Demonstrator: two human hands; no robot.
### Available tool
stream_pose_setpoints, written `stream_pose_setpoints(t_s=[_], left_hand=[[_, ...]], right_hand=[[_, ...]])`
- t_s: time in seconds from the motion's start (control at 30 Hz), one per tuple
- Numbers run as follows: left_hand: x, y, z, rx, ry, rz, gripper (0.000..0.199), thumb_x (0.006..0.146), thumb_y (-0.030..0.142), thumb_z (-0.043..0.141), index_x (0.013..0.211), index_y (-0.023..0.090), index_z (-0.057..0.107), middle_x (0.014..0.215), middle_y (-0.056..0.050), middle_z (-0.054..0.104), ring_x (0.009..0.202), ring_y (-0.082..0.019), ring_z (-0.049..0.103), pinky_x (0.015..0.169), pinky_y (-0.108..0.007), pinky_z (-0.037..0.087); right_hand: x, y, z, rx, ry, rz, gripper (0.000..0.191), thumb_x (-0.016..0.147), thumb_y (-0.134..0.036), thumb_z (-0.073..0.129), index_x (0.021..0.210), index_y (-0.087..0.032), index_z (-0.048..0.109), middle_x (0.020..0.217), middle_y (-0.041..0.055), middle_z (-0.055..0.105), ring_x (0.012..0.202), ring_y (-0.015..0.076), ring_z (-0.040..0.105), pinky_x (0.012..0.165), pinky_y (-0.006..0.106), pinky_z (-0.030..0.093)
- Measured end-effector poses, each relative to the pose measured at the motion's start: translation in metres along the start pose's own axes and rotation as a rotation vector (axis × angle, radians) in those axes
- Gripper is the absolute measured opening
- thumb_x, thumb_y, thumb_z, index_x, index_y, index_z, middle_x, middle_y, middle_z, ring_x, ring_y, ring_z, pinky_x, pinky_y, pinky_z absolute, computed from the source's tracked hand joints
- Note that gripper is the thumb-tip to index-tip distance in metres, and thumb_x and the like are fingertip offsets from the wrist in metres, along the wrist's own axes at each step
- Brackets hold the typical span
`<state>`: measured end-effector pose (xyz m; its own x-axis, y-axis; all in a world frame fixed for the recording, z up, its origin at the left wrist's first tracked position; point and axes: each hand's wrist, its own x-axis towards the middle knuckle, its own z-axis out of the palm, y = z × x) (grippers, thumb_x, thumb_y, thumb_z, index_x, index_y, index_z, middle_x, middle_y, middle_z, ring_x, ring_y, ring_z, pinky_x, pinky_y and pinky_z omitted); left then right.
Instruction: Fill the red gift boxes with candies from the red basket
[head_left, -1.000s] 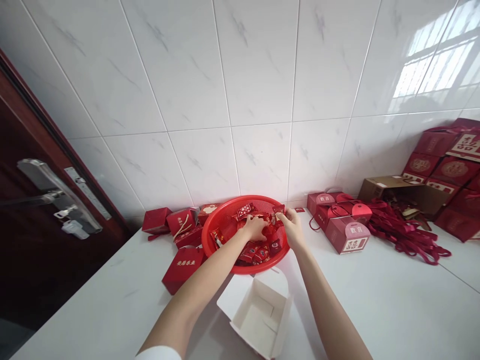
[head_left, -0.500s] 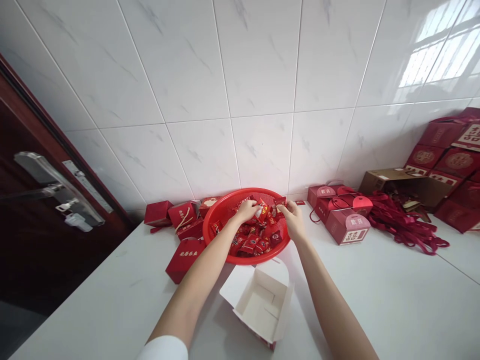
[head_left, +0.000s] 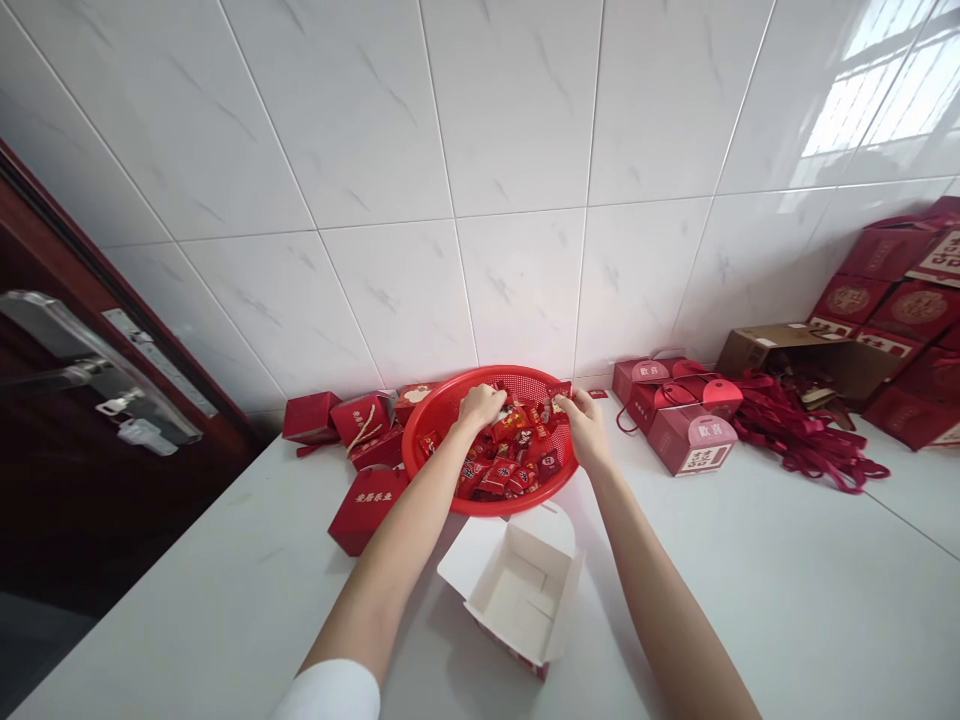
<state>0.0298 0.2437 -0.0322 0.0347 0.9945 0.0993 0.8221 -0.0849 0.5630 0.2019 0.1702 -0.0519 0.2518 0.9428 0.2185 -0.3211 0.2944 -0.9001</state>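
Note:
A red plastic basket (head_left: 491, 508) stands near the wall with many red-wrapped candies (head_left: 499, 475) inside. Over its back left part is my left hand (head_left: 481, 408), fingers closed near the candies; what they hold, if anything, is hidden. My right hand (head_left: 587, 424) pinches a small red packet (head_left: 560, 402) at the basket's right rim. In front of the basket, between my forearms, an open box (head_left: 517, 592) with a white inside stands with its flaps spread and nothing in it.
Red boxes (head_left: 364, 510) lie left of the basket. Right of it are more red gift boxes (head_left: 694, 440), a heap of dark red ribbons (head_left: 802, 430), an open cardboard box (head_left: 757, 345) and stacked red boxes (head_left: 900, 300). A door (head_left: 82, 470) is far left.
My left hand has moved slightly left and up, away from the red candy that was at its fingertips. My right hand stays at the right rim. The view has shifted slightly.

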Motion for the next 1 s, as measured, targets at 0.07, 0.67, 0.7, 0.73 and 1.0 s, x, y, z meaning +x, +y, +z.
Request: stream_pose_setpoints(t_s=[0.07, 0.67, 0.7, 0.73, 1.0], left_hand=[[0.0, -0.003, -0.003, 0.032, 0.068, -0.021, 0.019, 0.08, 0.02, 0.055, 0.062, 0.019, 0.063, 0.078, -0.009, 0.071, 0.087, -0.028, 0.066, 0.078, -0.035, 0.045], [-0.013, 0.008, 0.024, 0.173, -0.482, 0.357, 0.028, 0.067, 0.003, 0.058, 0.077, 0.021, 0.077, 0.08, 0.0, 0.076, 0.076, -0.016, 0.069, 0.068, -0.02, 0.05], [-0.012, 0.006, 0.024, 0.198, -0.479, 0.336, 0.029, 0.065, 0.003, 0.059, 0.078, 0.021, 0.077, 0.081, 0.0, 0.076, 0.078, -0.018, 0.069, 0.069, -0.021, 0.05], [-0.011, 0.004, 0.025, 0.221, -0.472, 0.313, 0.031, 0.064, 0.003, 0.06, 0.081, 0.021, 0.077, 0.083, -0.001, 0.076, 0.08, -0.019, 0.069, 0.07, -0.023, 0.05], [-0.008, -0.001, 0.025, 0.308, -0.427, 0.179, 0.031, 0.06, 0.01, 0.068, 0.086, 0.026, 0.075, 0.1, -0.007, 0.075, 0.09, -0.026, 0.07, 0.074, -0.03, 0.051]], right_hand=[[0.0, 0.0, 0.0, -0.001, -0.002, -0.002, 0.018, 0.069, -0.038, 0.069, 0.078, -0.022, 0.066, 0.072, -0.0003, 0.07, 0.072, 0.0182, 0.063, 0.07, 0.031, 0.05], [0.003, 0.005, -0.002, -0.016, -0.01, -0.014, 0.017, 0.07, -0.038, 0.068, 0.075, -0.023, 0.063, 0.071, -0.0002, 0.068, 0.071, 0.0187, 0.062, 0.071, 0.033, 0.05], [0.003, 0.004, -0.002, -0.018, -0.012, -0.012, 0.017, 0.07, -0.038, 0.068, 0.075, -0.023, 0.063, 0.071, 0.0, 0.068, 0.072, 0.0191, 0.063, 0.072, 0.034, 0.051], [0.003, 0.004, -0.002, -0.018, -0.012, -0.008, 0.017, 0.07, -0.038, 0.068, 0.075, -0.023, 0.063, 0.071, 0.0, 0.068, 0.072, 0.0194, 0.063, 0.072, 0.034, 0.051], [0.001, 0.001, -0.001, 0.001, -0.009, -0.002, 0.016, 0.069, -0.038, 0.068, 0.075, -0.023, 0.064, 0.069, -0.0006, 0.069, 0.072, 0.0196, 0.063, 0.07, 0.034, 0.052]])
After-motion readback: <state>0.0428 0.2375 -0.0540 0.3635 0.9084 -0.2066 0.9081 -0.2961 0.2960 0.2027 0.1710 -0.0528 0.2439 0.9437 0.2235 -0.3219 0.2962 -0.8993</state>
